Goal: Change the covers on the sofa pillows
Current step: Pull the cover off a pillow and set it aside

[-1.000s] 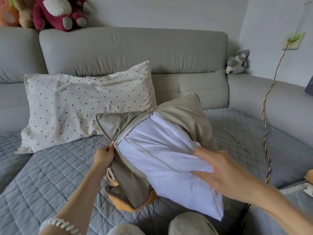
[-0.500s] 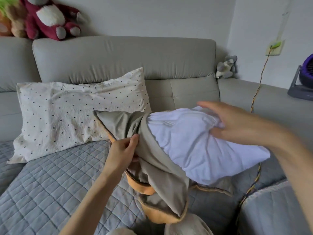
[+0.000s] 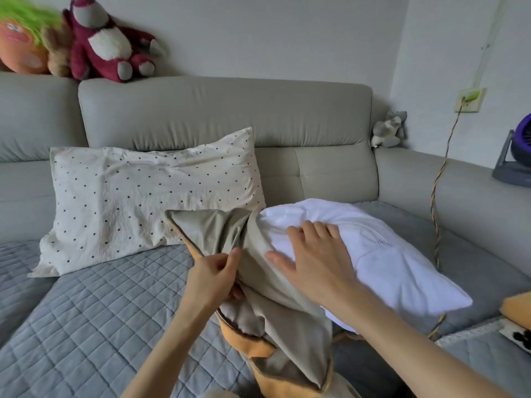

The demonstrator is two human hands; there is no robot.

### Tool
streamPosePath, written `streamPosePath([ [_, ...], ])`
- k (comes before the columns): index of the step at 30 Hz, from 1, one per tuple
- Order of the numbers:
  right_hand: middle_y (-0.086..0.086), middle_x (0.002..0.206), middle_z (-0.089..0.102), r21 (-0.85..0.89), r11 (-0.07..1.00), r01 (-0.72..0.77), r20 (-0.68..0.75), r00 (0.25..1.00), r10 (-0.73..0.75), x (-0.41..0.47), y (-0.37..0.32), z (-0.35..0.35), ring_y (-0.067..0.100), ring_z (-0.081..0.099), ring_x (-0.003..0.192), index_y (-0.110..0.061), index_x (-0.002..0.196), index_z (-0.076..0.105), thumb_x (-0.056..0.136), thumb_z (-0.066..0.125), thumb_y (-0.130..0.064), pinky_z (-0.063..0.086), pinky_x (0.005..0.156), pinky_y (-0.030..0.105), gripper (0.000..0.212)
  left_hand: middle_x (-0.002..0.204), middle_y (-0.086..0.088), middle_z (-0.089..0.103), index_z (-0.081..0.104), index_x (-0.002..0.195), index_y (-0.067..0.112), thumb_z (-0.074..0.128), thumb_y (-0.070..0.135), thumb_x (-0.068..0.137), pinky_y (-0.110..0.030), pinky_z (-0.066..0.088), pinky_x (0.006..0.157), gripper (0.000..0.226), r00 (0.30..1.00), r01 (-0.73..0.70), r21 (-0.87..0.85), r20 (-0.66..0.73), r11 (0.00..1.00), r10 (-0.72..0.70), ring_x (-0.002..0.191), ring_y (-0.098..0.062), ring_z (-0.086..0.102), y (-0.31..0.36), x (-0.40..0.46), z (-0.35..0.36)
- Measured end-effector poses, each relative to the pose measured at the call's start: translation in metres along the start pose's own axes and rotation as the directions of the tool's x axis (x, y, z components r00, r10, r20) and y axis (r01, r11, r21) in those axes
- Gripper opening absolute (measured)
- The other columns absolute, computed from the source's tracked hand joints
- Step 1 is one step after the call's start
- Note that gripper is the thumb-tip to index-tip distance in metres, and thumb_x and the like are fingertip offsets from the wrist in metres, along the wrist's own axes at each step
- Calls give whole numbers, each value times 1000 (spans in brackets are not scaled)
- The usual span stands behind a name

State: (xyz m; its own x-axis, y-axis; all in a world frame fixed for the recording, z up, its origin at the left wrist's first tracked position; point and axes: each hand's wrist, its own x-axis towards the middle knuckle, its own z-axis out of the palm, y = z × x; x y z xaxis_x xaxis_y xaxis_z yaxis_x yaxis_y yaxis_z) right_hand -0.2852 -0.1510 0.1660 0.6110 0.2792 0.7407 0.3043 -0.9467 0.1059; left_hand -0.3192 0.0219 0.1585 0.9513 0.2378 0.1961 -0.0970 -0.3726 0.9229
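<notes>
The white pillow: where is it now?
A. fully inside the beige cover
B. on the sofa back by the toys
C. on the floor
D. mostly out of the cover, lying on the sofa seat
D: the white pillow lies mostly bare on the sofa seat, beige cover bunched at one end.

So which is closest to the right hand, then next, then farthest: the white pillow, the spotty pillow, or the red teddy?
From the right hand:
1. White pillow, right under it.
2. Spotty pillow, to its left against the sofa back.
3. Red teddy, up on the sofa top, far left.
</notes>
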Motion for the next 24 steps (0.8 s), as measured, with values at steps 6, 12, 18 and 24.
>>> streamPosePath([
  [6,4,34,48,167,983,80,66,994,-92,12,-14,9,22,48,30,-11,54,54,79,36,-60,24,39,21,58,69,-2,53,46,80,12,37,56,91,-34,40,63,46,976,79,311,-220,947,-9,70,-27,56,-3,24,31],
  [12,2,30,38,304,944,131,-15,991,-132,5,-11,-1,21,39,27,-17,46,37,75,42,-62,12,41,17,53,84,-14,60,45,87,12,24,40,99,-36,39,62,37,961,33,403,-264,914,82,80,-36,57,-39,25,24],
  [18,2,31,32,303,938,167,-137,982,-131,-10,16,-19,23,31,30,-15,50,44,84,48,-45,14,42,17,46,74,-10,56,40,76,15,28,40,99,-38,40,62,36,973,7,348,-219,937,73,79,-37,57,-47,41,24],
  [24,-6,45,13,314,930,191,-203,970,-131,-20,33,-28,15,15,39,-15,49,37,88,49,-38,12,42,20,46,93,-24,62,47,85,7,36,37,99,-38,38,66,35,984,-31,311,-157,950,83,88,-41,57,-38,71,27],
])
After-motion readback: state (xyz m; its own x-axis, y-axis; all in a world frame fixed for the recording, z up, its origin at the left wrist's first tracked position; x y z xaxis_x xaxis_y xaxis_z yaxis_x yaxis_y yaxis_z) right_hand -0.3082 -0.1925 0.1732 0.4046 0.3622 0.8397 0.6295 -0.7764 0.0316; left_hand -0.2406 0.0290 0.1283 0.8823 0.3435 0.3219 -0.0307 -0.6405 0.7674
